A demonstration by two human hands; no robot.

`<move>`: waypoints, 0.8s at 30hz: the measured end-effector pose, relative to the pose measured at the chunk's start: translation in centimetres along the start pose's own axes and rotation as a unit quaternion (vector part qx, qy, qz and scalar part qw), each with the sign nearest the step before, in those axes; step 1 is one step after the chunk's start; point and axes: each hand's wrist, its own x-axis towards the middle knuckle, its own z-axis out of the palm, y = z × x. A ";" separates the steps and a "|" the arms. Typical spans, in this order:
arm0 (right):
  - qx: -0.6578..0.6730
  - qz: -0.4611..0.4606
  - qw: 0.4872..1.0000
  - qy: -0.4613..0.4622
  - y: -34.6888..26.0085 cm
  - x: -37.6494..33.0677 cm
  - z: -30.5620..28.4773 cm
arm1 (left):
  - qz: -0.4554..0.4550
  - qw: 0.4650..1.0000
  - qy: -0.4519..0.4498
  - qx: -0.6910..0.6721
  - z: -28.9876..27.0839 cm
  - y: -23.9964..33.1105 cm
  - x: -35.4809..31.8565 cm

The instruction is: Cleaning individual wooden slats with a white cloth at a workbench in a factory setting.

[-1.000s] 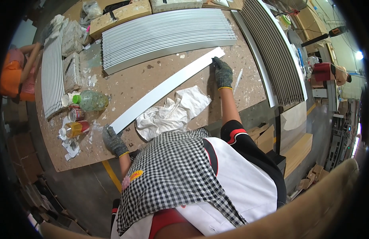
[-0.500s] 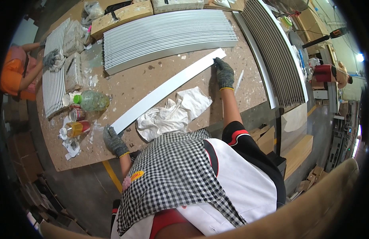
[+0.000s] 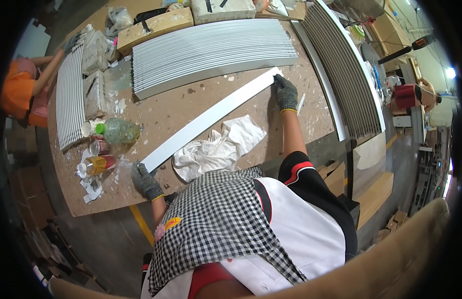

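Note:
A long flat white strip (image 3: 211,117) lies slantwise over the brown table, its near end at the left and its far end at the right. My left hand (image 3: 146,181), in a dark grey knitted glove, is closed on the near end. At the far end my right hand (image 3: 286,94), gloved alike, grips the strip's edge with thumb and fingers. Between my arms a crumpled white cloth (image 3: 216,149) rests below the strip. Beyond the strip stands a row of similar white strips (image 3: 211,57), packed tightly side by side.
Left of me are a green-capped bottle (image 3: 119,130), a can (image 3: 99,147) and a bottle of yellow liquid (image 3: 97,165). More strips form a left stack (image 3: 70,99) and a right stack (image 3: 343,65). A co-worker in orange (image 3: 19,92) reaches over the left stack. Wrapped blocks (image 3: 223,11) line the back.
The co-worker's gloved hand has moved to the far end of the left stack. My hands still hold the white strip by its ends, and the whole view has shifted slightly.

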 end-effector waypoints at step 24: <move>0.009 -0.089 0.993 -0.082 -5.8 -7.4 1.1 | -0.041 0.999 -0.018 -0.016 0.7 2.6 -0.4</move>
